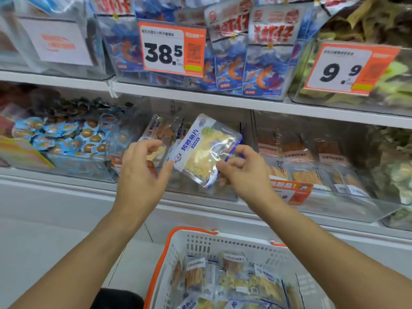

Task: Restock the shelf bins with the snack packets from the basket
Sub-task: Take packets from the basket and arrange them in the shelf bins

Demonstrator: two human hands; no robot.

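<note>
Perforated plastic basket below; right hand pinches glossy packet.

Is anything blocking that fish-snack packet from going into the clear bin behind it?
Nothing visible blocks it. The packet, pinched by the right hand, hangs before the clear bin, whose top is open; similar packets already stand inside at left.

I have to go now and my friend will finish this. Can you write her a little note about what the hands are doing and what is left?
Right hand: pinches the right edge of a fish snack packet, held tilted in front of the middle clear bin.
Left hand: thumb touches the packet's left corner, fingers loosely curled.
Done: that bin already holds some packets.
Left: drop this packet in, then empty the basket, which still holds many packets.
</note>
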